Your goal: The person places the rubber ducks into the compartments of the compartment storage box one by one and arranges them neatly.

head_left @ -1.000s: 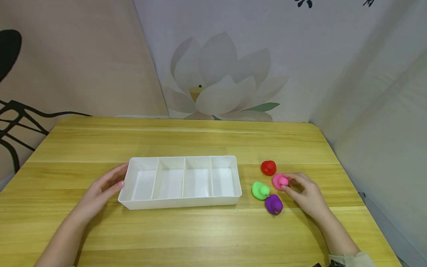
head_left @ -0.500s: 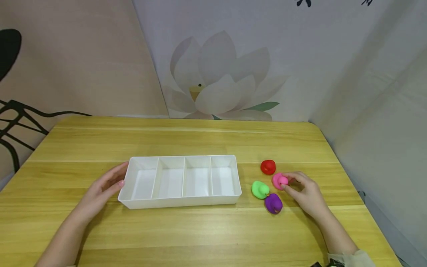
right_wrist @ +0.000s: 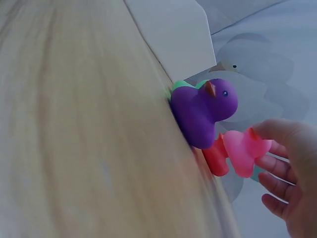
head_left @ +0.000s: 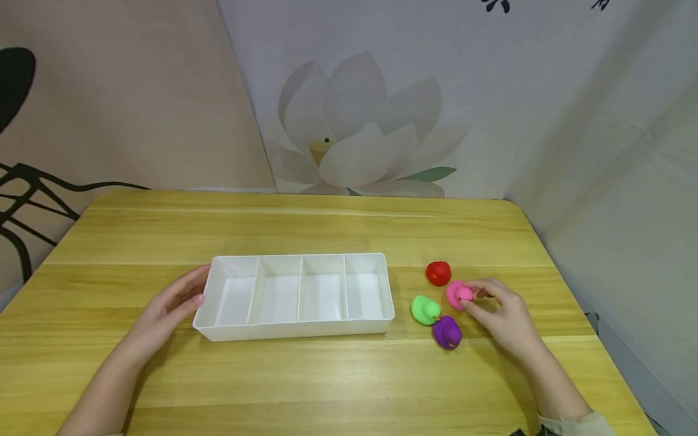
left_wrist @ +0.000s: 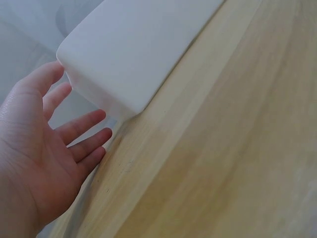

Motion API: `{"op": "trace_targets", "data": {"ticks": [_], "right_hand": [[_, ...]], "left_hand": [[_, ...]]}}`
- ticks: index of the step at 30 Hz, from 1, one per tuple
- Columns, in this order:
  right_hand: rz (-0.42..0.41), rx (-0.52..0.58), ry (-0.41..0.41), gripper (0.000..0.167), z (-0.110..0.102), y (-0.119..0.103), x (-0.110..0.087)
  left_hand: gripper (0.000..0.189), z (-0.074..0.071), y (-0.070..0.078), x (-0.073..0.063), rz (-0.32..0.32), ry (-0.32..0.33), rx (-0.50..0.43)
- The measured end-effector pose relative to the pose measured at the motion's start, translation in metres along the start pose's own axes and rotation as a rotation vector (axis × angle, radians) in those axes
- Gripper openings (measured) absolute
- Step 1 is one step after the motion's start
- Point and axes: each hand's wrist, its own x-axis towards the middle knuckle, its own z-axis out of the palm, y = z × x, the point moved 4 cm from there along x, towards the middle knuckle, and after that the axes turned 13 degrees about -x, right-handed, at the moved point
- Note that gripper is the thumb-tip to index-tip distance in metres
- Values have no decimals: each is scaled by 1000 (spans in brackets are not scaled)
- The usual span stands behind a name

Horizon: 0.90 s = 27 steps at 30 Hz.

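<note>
My right hand (head_left: 507, 318) pinches the head of a pink rubber duck (head_left: 457, 293) between thumb and fingers; in the right wrist view the pink duck (right_wrist: 241, 151) stands out from the red one behind it. Close by on the wooden table are a red rubber duck (head_left: 438, 274), a green rubber duck (head_left: 425, 309) and a purple rubber duck (head_left: 447, 332). A long white divided tray (head_left: 294, 330) lies to their left, its compartments bare. At the tray's left end, my left hand (head_left: 166, 309) touches the wall with fingers loosely extended; the left wrist view shows the spread fingers (left_wrist: 81, 125).
The wooden table (head_left: 338, 387) extends around the tray and ducks. Behind it hangs a pale backdrop (head_left: 360, 121) printed with a large flower. A light curtain-like wall (head_left: 627, 200) runs along the right side.
My right hand and the pink duck have shifted very slightly to the right. The left hand, the tray and the other ducks stay where they were.
</note>
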Motion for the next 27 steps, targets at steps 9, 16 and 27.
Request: {"op": "trace_targets", "data": {"ticks": [9,16,27], "right_hand": [[-43,-26,33,26,-11,-15,1],[-64,-29,45,29,-22,-36,1],[-134,-9,31,31,-38,-81,4]], "left_hand": [[49,1,1,0,-2,2,-4],[49,1,1,0,5,-2,-11],[49,1,0,0,-12,-5,2]]}}
